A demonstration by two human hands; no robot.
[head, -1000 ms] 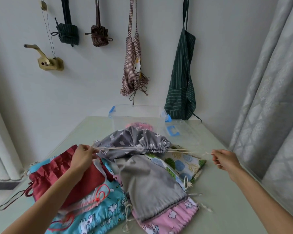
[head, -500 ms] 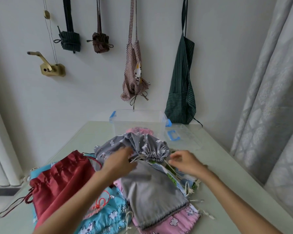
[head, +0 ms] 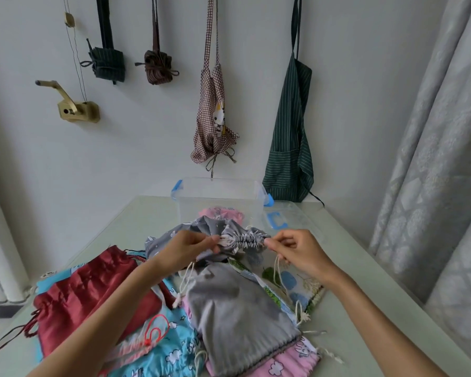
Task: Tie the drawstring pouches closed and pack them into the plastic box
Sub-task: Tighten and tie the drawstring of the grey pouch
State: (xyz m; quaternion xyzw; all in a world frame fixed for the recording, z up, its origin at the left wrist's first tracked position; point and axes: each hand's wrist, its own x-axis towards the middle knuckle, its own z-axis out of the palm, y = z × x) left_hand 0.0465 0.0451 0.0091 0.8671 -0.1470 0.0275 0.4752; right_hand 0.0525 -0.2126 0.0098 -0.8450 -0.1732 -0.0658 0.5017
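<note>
Two hands work the gathered mouth of a grey printed pouch [head: 201, 235], one at each end. Left hand [head: 186, 247]: fingertips [head: 215, 239] pinched together on the left end of the ruched band. Right hand [head: 297, 250]: thumb and forefinger pressed together at the band's right end, other fingers curled in; a pale cord [head: 276, 270] hangs below this hand, and whether it is pinched or only draped cannot be told. A second cord [head: 185, 281] drops beneath the left wrist. The pouch is held just above a heap of flat pouches on the table [head: 346, 268]: plain grey [head: 237, 317], dark red [head: 93, 292], blue cartoon print [head: 172, 352], pink [head: 286, 363], leaf print [head: 291, 281]. Beyond stands the clear plastic box [head: 220, 197] with blue latches, something pink inside, blurred through the wall. Its lid [head: 288, 219] lies just beside, hard to make out. The forearms are cut off at the lower edge.
</note>
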